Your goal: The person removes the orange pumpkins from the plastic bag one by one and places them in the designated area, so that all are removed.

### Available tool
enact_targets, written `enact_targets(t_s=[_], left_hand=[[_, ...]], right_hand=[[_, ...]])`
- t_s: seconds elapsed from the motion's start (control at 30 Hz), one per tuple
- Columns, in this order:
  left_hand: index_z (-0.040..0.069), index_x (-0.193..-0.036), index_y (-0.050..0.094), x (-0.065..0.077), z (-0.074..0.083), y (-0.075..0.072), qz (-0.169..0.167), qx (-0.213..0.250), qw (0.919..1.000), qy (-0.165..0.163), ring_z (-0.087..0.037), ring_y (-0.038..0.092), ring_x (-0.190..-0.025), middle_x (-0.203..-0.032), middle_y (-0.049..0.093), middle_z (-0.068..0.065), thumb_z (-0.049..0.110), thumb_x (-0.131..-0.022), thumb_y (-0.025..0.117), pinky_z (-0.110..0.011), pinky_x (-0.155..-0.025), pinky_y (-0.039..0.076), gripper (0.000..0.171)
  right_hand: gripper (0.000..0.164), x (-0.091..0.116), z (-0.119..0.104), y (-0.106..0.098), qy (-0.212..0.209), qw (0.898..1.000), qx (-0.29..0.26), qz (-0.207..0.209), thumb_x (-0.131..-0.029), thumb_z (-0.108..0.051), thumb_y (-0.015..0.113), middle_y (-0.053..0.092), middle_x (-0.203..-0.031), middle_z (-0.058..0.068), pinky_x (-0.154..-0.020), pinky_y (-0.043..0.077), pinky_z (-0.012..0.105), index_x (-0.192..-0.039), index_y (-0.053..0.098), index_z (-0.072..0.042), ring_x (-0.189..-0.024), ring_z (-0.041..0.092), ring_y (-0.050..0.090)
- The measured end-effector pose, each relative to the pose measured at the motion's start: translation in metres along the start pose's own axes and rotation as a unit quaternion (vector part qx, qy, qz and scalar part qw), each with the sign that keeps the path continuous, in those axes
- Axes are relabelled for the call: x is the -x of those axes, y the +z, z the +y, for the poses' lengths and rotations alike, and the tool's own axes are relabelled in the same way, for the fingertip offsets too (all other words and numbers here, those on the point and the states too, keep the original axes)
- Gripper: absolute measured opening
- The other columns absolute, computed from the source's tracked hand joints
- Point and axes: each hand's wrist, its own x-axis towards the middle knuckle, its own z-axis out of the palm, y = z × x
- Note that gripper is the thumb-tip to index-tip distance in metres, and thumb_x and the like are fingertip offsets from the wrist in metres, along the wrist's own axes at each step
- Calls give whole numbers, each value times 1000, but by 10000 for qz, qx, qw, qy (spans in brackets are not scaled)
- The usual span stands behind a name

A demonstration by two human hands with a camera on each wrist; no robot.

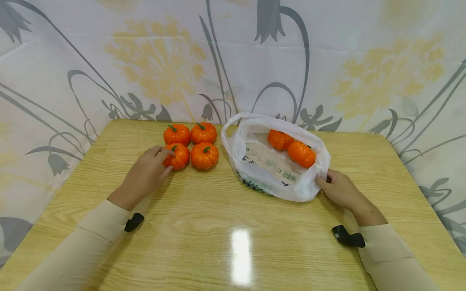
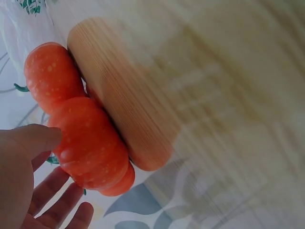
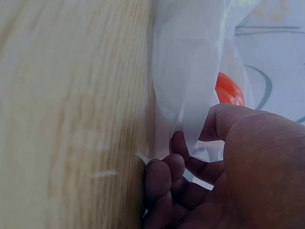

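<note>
Four small orange pumpkins with green stems stand grouped in two rows at the table's back left. My left hand (image 1: 147, 171) is at the front-left pumpkin (image 1: 179, 157), its fingertips at that pumpkin's left side. From the left wrist, the thumb overlaps the pumpkin (image 2: 90, 143) while the other fingers spread loosely beside it. With thumb and fingers, my right hand (image 1: 340, 188) pinches the near-right rim of a white plastic bag (image 1: 271, 184). Its mouth gapes upward, and two more pumpkins (image 1: 302, 154) lie inside. In the right wrist view, a fold of the bag (image 3: 195, 105) passes between thumb and fingers.
Beside the held pumpkin is the front-right pumpkin (image 1: 204, 156); behind them are the back-left (image 1: 177, 134) and back-right (image 1: 204, 133) ones. A loop handle (image 1: 225, 133) rises at the bag's left. The wooden table (image 1: 204, 226) meets a floral cloth (image 1: 233, 60) at its back edge.
</note>
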Motion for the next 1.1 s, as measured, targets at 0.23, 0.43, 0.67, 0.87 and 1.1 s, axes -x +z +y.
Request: enact_targets(t_s=[0.23,0.43,0.67,0.87,1.1], left_hand=[[1,-102,67,-1,2,2,398,-92,9990,169,-43,59,-105,-110,62,-23,4,-82,78,-56,-89,50,24],[2,-103,69,-3,10,2,634,22,9979,82,-42,57,-105,-109,62,-21,4,-84,75,-57,-89,48,20],[1,-107,68,-13,29,8,904,202,9953,292,-40,56,-105,-112,62,-20,8,-85,74,-54,-91,48,24],[3,-107,70,-25,52,13,902,395,9944,391,-38,56,-109,-115,63,-17,11,-88,72,-52,-95,46,22],[5,-110,70,-40,79,21,902,584,9931,464,-35,57,-110,-116,63,-15,14,-90,70,-49,-92,48,22]], right_hand=[[38,1,0,0,-65,9999,-39,89,-103,-29,50,63,-100,16,-76,44,32,-118,63,4,-89,27,54],[39,2,-1,1,-24,10000,-74,27,-103,-30,50,62,-99,16,-74,44,33,-117,62,4,-88,27,54],[39,2,-1,-1,9,10000,-47,-6,-104,-31,49,61,-96,14,-73,42,32,-117,62,4,-87,27,53],[39,2,-4,-2,1,10000,19,4,-104,-30,49,60,-96,14,-73,42,32,-118,61,4,-87,27,53],[41,2,-2,-2,-23,10000,-44,1,-104,-30,50,62,-100,17,-74,43,33,-121,61,5,-88,28,53]])
